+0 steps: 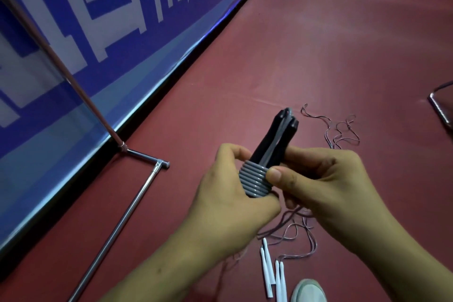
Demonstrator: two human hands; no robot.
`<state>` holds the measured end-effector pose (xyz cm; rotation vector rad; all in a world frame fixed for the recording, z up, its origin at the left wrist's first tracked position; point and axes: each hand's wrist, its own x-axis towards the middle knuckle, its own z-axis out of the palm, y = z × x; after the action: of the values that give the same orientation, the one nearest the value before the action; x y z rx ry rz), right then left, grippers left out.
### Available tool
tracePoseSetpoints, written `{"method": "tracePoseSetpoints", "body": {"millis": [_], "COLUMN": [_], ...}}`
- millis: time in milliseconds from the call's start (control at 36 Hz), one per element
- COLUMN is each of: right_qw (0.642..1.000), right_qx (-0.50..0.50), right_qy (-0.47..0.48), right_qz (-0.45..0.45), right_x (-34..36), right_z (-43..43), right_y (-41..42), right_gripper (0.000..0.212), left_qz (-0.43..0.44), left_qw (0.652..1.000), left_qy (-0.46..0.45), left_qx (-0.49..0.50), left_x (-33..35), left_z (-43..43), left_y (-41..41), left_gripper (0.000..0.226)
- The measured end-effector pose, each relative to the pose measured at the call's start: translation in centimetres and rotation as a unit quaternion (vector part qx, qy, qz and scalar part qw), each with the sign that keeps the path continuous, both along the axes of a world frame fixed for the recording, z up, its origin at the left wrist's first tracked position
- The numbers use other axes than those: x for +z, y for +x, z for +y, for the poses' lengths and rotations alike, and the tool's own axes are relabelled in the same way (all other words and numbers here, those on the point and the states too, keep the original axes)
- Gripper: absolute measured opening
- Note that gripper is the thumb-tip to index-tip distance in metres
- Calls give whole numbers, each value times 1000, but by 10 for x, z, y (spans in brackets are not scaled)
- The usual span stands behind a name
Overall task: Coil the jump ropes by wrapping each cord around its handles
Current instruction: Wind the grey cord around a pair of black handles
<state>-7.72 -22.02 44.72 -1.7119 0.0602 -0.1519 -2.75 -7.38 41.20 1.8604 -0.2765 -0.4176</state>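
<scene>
Both my hands hold one jump rope above the red floor. Its two black handles (274, 138) lie side by side and point away from me. A grey cord (255, 180) is wound around their near end in several tight turns. My left hand (230, 201) grips the coil from the left and below. My right hand (323, 184) grips from the right, its thumb pressed on the coil's upper edge. On the floor below my hands lie two pairs of white handles (269, 270) with thin pinkish cords (294, 230) in loose loops.
A blue and white banner (103, 39) runs along the left on a chrome stand whose foot bar (117, 230) lies on the floor. More thin cord (340, 130) lies beyond the handles. A metal frame corner (441, 110) shows at right, and a white shoe (308, 292) at the bottom.
</scene>
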Motion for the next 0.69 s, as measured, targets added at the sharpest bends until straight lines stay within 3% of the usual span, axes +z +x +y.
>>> {"method": "tracePoseSetpoints", "body": {"millis": [222,417,556,694], "right_qw": [999,995,985,985], "right_qx": [48,83,119,113], "right_qy": [8,59,128,128], "right_qz": [5,-7,3,25], "right_x": [-4,-7,-9,-10], "right_z": [-10,-7,-2,-7], "right_y": [-1,-4,-3,-2], "right_gripper": [29,38,45,41], "left_qz": [124,203,244,268], "left_qw": [974,920,879,846], "left_qy": [-158,-274,-338,-382], "left_qx": [-105,-194,-232,-258], "left_x": [13,17,18,13], "left_z": [10,14,14,13], "left_y": [2,0,0,-1], "left_gripper": [59,60,42,38]}}
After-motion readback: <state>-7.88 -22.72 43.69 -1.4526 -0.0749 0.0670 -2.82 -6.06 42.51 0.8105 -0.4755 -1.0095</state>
